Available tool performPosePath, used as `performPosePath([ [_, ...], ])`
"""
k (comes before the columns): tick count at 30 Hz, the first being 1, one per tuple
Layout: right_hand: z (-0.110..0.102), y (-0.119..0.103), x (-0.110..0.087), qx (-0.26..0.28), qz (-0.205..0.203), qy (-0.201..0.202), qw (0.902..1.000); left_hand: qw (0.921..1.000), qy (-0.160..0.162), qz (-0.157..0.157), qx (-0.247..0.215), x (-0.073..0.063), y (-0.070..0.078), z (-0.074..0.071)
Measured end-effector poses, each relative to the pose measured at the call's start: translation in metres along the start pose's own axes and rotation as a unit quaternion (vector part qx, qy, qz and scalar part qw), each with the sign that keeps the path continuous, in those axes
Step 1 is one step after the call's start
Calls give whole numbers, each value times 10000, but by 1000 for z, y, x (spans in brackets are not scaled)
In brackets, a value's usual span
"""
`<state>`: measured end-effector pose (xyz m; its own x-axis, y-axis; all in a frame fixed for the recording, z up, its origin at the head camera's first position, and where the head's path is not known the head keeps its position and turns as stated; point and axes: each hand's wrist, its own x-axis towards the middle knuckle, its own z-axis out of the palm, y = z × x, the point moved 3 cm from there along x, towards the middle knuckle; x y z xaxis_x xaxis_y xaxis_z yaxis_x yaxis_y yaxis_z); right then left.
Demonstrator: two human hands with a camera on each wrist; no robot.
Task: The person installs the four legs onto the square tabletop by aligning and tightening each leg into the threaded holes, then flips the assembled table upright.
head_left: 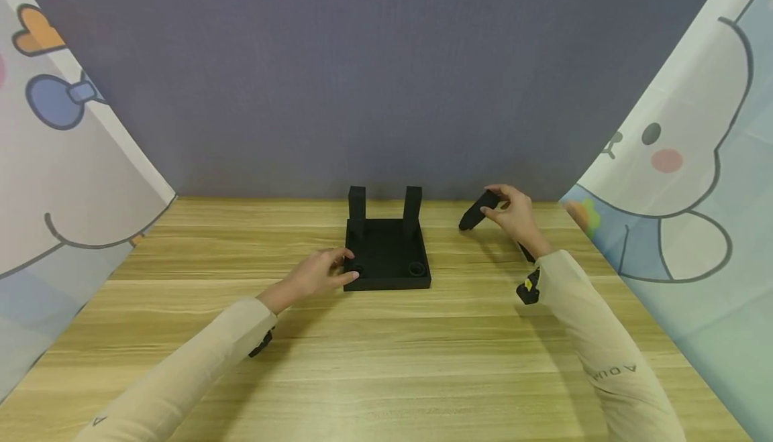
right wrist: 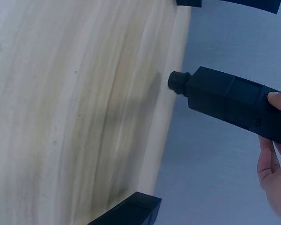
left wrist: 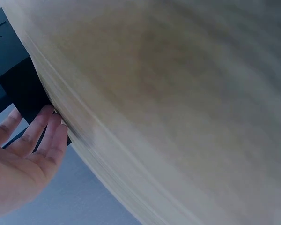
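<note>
A square black base (head_left: pixel 386 247) rests on the table, with two upright black posts at its back corners and round sockets in its front corners. My left hand (head_left: pixel 317 273) touches its left edge at the front, thumb beside the left socket. In the left wrist view, the fingers (left wrist: pixel 43 133) lie fairly straight along the base's side. My right hand (head_left: pixel 512 214) pinches a black square post (right wrist: pixel 234 101) between thumb and fingers, near one end. The post is held tilted above the table, its round peg (right wrist: pixel 179 83) pointing down and left in the head view.
Another black piece (head_left: pixel 527 252) lies on the table under the right wrist, partly hidden; a black block (right wrist: pixel 133 211) shows low in the right wrist view. A grey panel (head_left: pixel 386 80) stands behind the wooden table (head_left: pixel 386 355), with cartoon-printed cloth (head_left: pixel 688 160) at both sides.
</note>
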<state>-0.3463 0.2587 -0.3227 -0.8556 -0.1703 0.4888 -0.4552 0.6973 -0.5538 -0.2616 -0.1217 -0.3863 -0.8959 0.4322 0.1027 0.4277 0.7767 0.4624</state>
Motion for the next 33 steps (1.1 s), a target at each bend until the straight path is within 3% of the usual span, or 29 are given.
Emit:
performPosePath([
  [13,-9,-20,-1,-3,-91,-119,9999,9998,-66,-38,-193,-1,2,-1],
  [33,-5,-51,-3,116,-399,-471,9980,9993,-222,-122,-286,-2,2,-3],
])
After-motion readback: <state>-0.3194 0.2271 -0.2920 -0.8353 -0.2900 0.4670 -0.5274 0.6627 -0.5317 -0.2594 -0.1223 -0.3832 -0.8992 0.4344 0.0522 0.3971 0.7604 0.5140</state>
